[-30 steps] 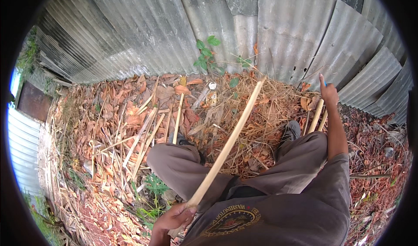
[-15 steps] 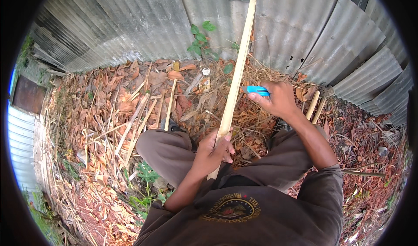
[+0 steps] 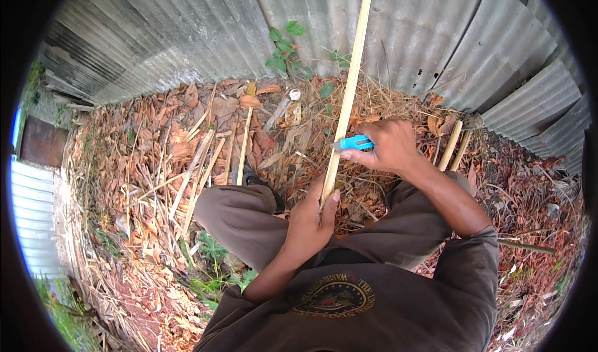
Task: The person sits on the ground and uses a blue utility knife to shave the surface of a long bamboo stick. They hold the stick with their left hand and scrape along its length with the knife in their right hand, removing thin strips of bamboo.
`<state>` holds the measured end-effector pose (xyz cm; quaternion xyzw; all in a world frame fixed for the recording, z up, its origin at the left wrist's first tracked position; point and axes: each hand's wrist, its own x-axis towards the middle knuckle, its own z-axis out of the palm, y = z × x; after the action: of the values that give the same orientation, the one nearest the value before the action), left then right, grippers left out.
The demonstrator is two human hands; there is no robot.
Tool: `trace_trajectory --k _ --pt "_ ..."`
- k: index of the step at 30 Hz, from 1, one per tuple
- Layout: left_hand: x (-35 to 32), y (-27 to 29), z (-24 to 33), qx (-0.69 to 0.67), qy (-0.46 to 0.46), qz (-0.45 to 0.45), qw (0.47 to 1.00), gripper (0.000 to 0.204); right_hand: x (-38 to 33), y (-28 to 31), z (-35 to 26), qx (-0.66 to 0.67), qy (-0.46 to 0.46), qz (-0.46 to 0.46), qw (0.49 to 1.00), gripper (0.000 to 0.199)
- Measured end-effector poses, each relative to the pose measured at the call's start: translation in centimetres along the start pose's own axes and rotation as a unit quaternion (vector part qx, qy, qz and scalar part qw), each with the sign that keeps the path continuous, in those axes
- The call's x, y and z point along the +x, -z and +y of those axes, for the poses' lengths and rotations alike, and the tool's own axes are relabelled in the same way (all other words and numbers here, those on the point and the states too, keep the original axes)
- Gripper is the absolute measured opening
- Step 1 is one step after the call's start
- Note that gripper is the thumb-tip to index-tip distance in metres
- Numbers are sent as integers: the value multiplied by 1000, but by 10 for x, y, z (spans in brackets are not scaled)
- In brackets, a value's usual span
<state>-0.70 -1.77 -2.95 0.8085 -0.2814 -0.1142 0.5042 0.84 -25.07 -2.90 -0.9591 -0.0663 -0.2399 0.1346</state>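
I see the left hand (image 3: 309,218) clenched around the lower end of a long, pale bamboo strip (image 3: 346,93), which rises toward the corrugated metal wall (image 3: 187,34). The right hand (image 3: 389,146), fingers closed on a blue utility knife (image 3: 354,143), holds it against the strip just above the left hand. Dry leaves (image 3: 156,159) lie left of the strip.

Both hands closed at work in front of the seated person's chest.

The left hand (image 3: 311,218) is curled tight round the lower end of the pale stick (image 3: 344,103), thumb lying up along it, forearm rising bare from the lap. The right hand (image 3: 386,146) sits higher, just right of the stick, fingers wrapped round a blue knife (image 3: 354,143) whose tip meets the stick; its elbow is bent and sleeved.
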Motion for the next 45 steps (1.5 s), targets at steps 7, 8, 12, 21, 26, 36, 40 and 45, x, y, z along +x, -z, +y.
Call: trace_trajectory --k 7,8,12,21,26,36,40,45 --pt "-8 9 9 46 5 -42 998 33 15 9 31 -56 -22 52 997 67" --pt "-9 9 10 47 -3 -45 998 33 13 6 30 -46 -45 38 997 67" --pt "-10 10 11 53 18 -32 998 32 7 -5 14 -32 -67 15 997 66" --pt "-39 19 16 90 4 -96 991 37 31 22 94 -71 -228 30 971 77" --pt "-28 19 9 126 32 -57 990 35 4 -4 19 -24 -115 -51 992 77" --pt "-25 23 4 208 -37 -24 977 39 10 -8 28 -58 -44 21 997 63" --pt "-29 23 16 181 -41 -49 981 40 28 11 83 -63 -239 -3 969 75" --pt "-50 23 8 169 -25 -63 983 39 18 15 66 -17 -259 -21 966 79"
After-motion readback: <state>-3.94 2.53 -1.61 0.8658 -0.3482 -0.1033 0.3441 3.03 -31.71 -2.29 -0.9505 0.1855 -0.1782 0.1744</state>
